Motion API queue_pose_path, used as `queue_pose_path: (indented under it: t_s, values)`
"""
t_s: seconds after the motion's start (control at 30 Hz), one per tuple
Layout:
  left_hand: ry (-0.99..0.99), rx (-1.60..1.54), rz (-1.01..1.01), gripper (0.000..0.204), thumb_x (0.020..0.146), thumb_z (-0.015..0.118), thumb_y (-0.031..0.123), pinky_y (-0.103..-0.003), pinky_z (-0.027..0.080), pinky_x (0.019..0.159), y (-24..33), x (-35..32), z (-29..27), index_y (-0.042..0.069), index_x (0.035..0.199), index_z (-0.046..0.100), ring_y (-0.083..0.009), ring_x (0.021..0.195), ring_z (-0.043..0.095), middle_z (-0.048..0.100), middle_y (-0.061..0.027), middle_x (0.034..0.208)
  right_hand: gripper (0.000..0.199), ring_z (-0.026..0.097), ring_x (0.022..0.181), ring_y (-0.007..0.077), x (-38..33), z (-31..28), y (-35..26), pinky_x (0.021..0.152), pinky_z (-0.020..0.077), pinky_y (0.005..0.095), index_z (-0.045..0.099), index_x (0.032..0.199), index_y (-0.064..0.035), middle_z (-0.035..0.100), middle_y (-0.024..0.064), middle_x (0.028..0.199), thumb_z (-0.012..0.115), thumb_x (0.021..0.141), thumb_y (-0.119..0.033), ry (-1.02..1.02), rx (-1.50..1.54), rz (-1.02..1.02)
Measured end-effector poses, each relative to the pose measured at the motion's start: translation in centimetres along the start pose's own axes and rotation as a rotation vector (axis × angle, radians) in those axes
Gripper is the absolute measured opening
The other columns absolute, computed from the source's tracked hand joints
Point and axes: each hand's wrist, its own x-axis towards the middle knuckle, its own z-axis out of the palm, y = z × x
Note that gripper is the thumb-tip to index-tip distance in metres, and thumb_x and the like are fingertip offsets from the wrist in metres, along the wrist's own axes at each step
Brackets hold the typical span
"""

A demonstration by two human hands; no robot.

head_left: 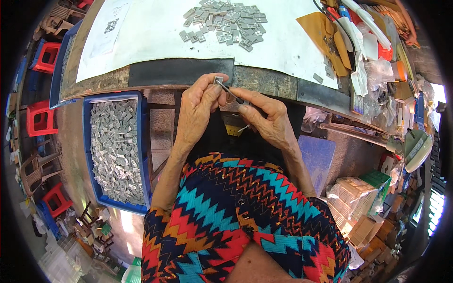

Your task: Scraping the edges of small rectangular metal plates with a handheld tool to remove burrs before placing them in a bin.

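Pinched between the thumb and fingers of my left hand (198, 106) is a small grey rectangular piece (218, 79) with a recess in its face. My right hand (269, 115) is closed round a thin dark pen-like tool (231, 92), whose tip touches or nearly touches that piece; its exact kind is too small to make out. Both hands are held together just off the near edge of the table. Beyond them, a loose pile of similar grey pieces (226, 21) lies on the white sheet (155, 35) covering the tabletop.
To the left below table height stands a blue crate (88, 146) full of grey pieces. A printed paper (107, 28) lies at the table's far left. Brown paper (316, 28), plastic bags and tools crowd its right end. A lamp (417, 150) juts in at right; red stools (42, 118) stand far left.
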Motion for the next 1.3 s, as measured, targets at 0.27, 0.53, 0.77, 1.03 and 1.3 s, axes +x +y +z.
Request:
queue_pose_path:
  t_s: [0.27,0.53,0.77,1.03,1.3]
  values:
    - [0.059,0.393,0.045,0.019,0.089,0.045,0.008,-0.023,0.042,0.054,-0.1,-0.1,0.2,0.002,0.105,0.054,-0.0094,0.059,0.05,0.054,-0.0056,0.066,0.031,0.057,0.075,0.0172,0.0,0.1,0.2,0.069,0.0453,0.0283,0.055,0.112,-0.0005,0.06,0.0128,0.087,0.056,0.081,-0.006,0.018,-0.084,-0.087]
    - [0.192,0.913,0.449,0.018,0.081,0.05,-0.001,-0.035,0.047,0.059,-1.5,0.0,0.6,-0.001,0.1,0.051,-0.0319,0.068,0.059,0.058,-0.0169,0.078,0.038,0.057,0.066,0.0282,-0.5,1.6,0.6,0.055,0.046,0.0348,0.049,0.115,-0.0022,0.053,0.0129,0.079,0.058,0.078,-0.004,0.149,-0.529,-0.355]
    - [0.201,0.922,0.603,0.02,0.078,0.052,-0.004,-0.035,0.048,0.06,-1.5,0.0,0.4,-0.003,0.098,0.051,-0.0323,0.072,0.059,0.057,-0.0178,0.078,0.041,0.055,0.061,0.0284,-0.7,2.1,0.5,0.05,0.0449,0.0365,0.048,0.117,-0.001,0.049,0.0134,0.076,0.058,0.077,-0.003,0.163,-0.5,-0.382]
    - [0.186,0.912,0.604,0.018,0.078,0.052,-0.004,-0.035,0.046,0.057,-1.4,-0.2,0.0,-0.003,0.096,0.051,-0.0327,0.069,0.059,0.056,-0.0187,0.078,0.033,0.058,0.075,0.0326,-0.4,2.2,-0.4,0.065,0.0475,0.032,0.051,0.112,0.0039,0.058,0.0207,0.087,0.054,0.079,0.001,0.15,-0.181,-0.32]
    - [0.295,1.134,0.394,0.024,0.083,0.048,0.002,-0.039,0.048,0.059,0.0,-2.2,-4.5,0.002,0.107,0.05,-0.0333,0.069,0.06,0.059,-0.02,0.084,0.03,0.056,0.073,0.0308,0.9,4.2,-0.1,0.065,0.0442,0.0363,0.051,0.11,0.0039,0.056,0.0195,0.082,0.053,0.082,-0.006,-0.04,-0.202,-0.324]
